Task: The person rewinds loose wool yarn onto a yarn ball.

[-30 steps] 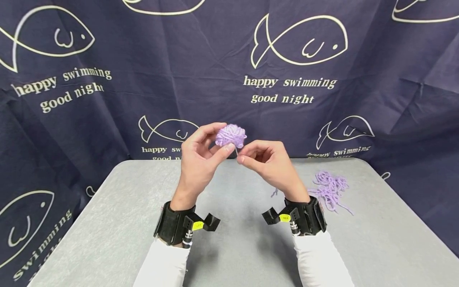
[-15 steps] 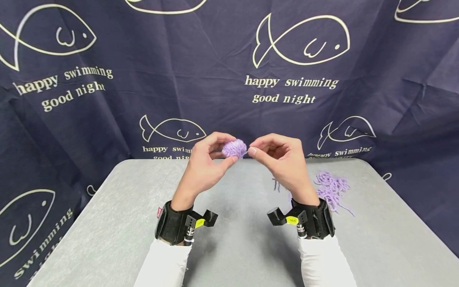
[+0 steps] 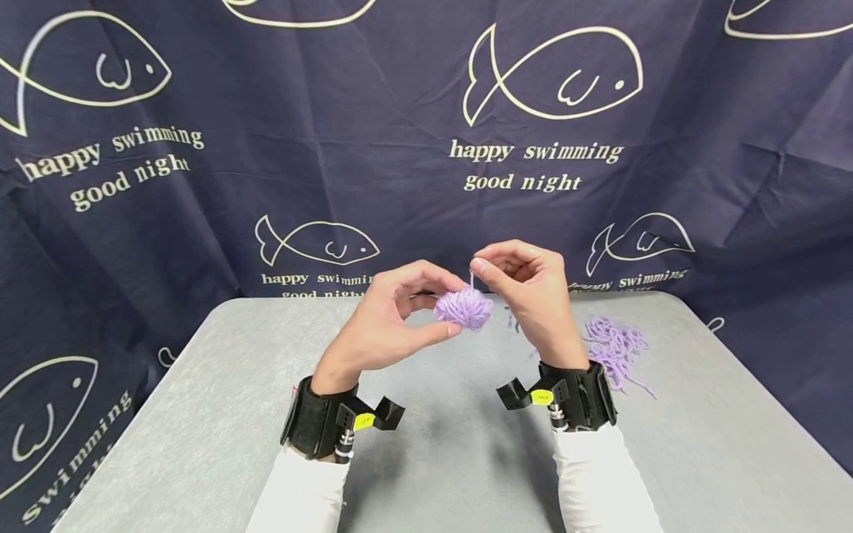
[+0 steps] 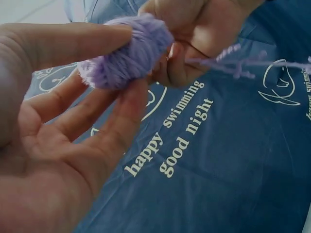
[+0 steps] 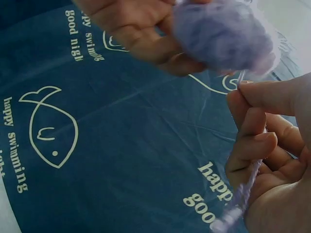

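A small ball of lilac yarn (image 3: 466,311) is held above the table by my left hand (image 3: 383,322), thumb on the near side and fingers behind. Just above and to the right of it, my right hand (image 3: 533,292) pinches a short strand of yarn (image 3: 472,280) that runs taut down to the ball. In the right wrist view the yarn's tail (image 5: 250,187) passes out below the curled fingers of that hand. The left wrist view shows my left thumb pressing the wound yarn ball (image 4: 129,53), with the fingers supporting its other side.
A loose tangle of lilac yarn (image 3: 616,348) lies on the grey table (image 3: 453,459) at the right, partly behind my right wrist. A dark blue curtain (image 3: 346,111) with white fish and lettering hangs behind the table. Both wrists wear black camera straps (image 3: 580,400).
The yarn ball has moved down and to the right with my left hand and has turned. My right hand has swung from below the ball, past its right side, to above it, keeping the strand pinched.
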Available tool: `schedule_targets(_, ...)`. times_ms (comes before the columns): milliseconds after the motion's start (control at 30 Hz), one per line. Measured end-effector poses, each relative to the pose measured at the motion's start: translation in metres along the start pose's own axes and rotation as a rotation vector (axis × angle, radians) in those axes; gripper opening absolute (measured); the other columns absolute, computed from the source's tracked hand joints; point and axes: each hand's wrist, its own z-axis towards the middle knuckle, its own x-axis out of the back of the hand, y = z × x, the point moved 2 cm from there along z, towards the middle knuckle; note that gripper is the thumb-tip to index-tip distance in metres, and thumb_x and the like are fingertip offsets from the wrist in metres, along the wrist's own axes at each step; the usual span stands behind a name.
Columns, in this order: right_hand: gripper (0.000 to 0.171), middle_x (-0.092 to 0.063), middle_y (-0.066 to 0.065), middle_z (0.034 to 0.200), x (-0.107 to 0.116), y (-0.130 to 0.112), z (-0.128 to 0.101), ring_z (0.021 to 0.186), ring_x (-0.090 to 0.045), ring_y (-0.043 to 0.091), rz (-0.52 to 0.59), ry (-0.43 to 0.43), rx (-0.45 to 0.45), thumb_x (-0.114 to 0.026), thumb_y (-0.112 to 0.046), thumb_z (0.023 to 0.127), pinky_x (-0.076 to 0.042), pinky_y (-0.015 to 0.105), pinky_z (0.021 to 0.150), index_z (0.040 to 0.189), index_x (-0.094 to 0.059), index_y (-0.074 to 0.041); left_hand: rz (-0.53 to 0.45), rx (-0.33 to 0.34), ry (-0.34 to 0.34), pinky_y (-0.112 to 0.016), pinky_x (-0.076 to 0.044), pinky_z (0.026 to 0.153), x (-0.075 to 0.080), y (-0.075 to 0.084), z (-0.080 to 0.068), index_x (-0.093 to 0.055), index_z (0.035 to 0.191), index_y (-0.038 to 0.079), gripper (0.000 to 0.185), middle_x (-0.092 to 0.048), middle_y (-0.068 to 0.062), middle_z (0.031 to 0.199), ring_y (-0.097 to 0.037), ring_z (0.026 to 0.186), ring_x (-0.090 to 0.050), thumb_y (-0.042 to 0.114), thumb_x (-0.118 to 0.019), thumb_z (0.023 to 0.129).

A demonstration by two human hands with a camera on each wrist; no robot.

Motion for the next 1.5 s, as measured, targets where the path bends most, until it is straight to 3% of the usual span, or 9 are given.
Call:
schedule_targets(133, 0.009, -0.072, 0.006, 0.079, -0.004, 0.007, 0.000, 0.067, -0.064, 0.010, 0.035, -0.071, -0.020, -0.075, 0.006, 0.087, -0.051, 0.021, 0.057, 0.095, -0.074, 0.003, -0.083, -0.088, 0.086, -0.040, -0.058, 0.088, 0.000, 0.003, 0.000, -0.061, 0.110, -0.011, 0.038, -0.067, -0.017, 0.110, -0.023, 0.102, -0.066, -0.020, -0.074, 0.076)
schedule_targets(233, 0.018, -0.071, 0.003, 0.078, -0.008, 0.010, -0.001, 0.067, -0.063, 0.010, 0.033, -0.131, -0.040, -0.071, 0.010, 0.086, -0.051, 0.022, 0.059, 0.093, -0.075, -0.005, -0.115, -0.155, 0.183, -0.035, -0.059, 0.086, 0.000, 0.005, 0.001, -0.056, 0.109, -0.017, 0.040, -0.066, -0.014, 0.111, -0.021, 0.103, -0.066, -0.024, -0.072, 0.073)
schedule_targets(333, 0.020, -0.071, 0.000, 0.078, -0.013, 0.011, -0.002, 0.066, -0.061, 0.009, -0.002, -0.179, -0.062, -0.070, 0.011, 0.085, -0.050, 0.021, 0.059, 0.092, -0.075, -0.007, -0.112, -0.187, 0.279, -0.030, -0.058, 0.084, 0.002, 0.005, 0.003, -0.051, 0.119, -0.018, 0.050, -0.063, -0.009, 0.112, -0.020, 0.102, -0.064, -0.024, -0.070, 0.074)
schedule_targets(533, 0.007, -0.072, 0.002, 0.078, -0.021, 0.009, -0.004, 0.060, -0.056, 0.011, -0.072, -0.263, -0.039, -0.075, 0.006, 0.085, -0.044, 0.023, 0.052, 0.092, -0.073, 0.006, -0.046, -0.166, 0.387, -0.028, -0.057, 0.085, 0.004, 0.003, 0.004, -0.054, 0.128, -0.016, 0.051, -0.056, -0.021, 0.121, -0.021, 0.103, -0.060, -0.021, -0.070, 0.080)
schedule_targets(767, 0.006, -0.070, 0.005, 0.075, -0.021, 0.001, -0.007, 0.059, -0.054, 0.013, -0.125, -0.271, 0.008, -0.076, 0.003, 0.086, -0.041, 0.024, 0.049, 0.092, -0.075, 0.000, 0.178, -0.102, 0.466, -0.030, -0.058, 0.085, 0.012, -0.001, 0.001, -0.063, 0.125, -0.008, 0.045, -0.063, -0.015, 0.121, -0.024, 0.101, -0.064, -0.012, -0.076, 0.082)
schedule_targets(933, 0.006, -0.070, 0.007, 0.079, -0.017, -0.010, -0.008, 0.059, -0.051, 0.014, -0.112, -0.203, 0.024, -0.076, -0.001, 0.087, -0.040, 0.024, 0.049, 0.092, -0.075, 0.001, 0.321, -0.032, 0.385, -0.030, -0.059, 0.083, 0.013, -0.005, -0.001, -0.069, 0.121, -0.003, 0.045, -0.067, -0.013, 0.114, -0.023, 0.095, -0.066, -0.009, -0.081, 0.078)
schedule_targets(1167, 0.008, -0.069, 0.006, 0.078, -0.005, -0.013, -0.005, 0.059, -0.050, 0.010, -0.053, -0.056, 0.027, -0.078, -0.004, 0.088, -0.039, 0.021, 0.051, 0.093, -0.075, 0.001, 0.397, 0.046, 0.022, -0.028, -0.059, 0.081, 0.005, -0.008, -0.002, -0.072, 0.117, 0.005, 0.041, -0.071, -0.002, 0.107, -0.014, 0.089, -0.066, -0.006, -0.082, 0.078)
schedule_targets(1300, 0.007, -0.069, 0.005, 0.078, 0.000, -0.010, -0.003, 0.061, -0.050, 0.010, 0.008, -0.019, 0.007, -0.077, -0.001, 0.088, -0.041, 0.020, 0.053, 0.094, -0.074, 0.002, 0.251, 0.029, -0.072, -0.032, -0.059, 0.085, 0.002, -0.005, -0.001, -0.071, 0.117, 0.003, 0.041, -0.072, -0.001, 0.107, -0.016, 0.093, -0.068, -0.007, -0.081, 0.078)
schedule_targets(1500, 0.010, -0.069, 0.005, 0.077, -0.001, -0.004, -0.002, 0.062, -0.053, 0.009, 0.042, -0.016, -0.036, -0.077, 0.001, 0.088, -0.042, 0.020, 0.053, 0.096, -0.073, 0.004, -0.052, -0.051, -0.010, -0.044, -0.059, 0.089, 0.001, 0.002, 0.000, -0.066, 0.116, -0.010, 0.043, -0.069, -0.014, 0.113, -0.024, 0.100, -0.066, -0.018, -0.078, 0.076)
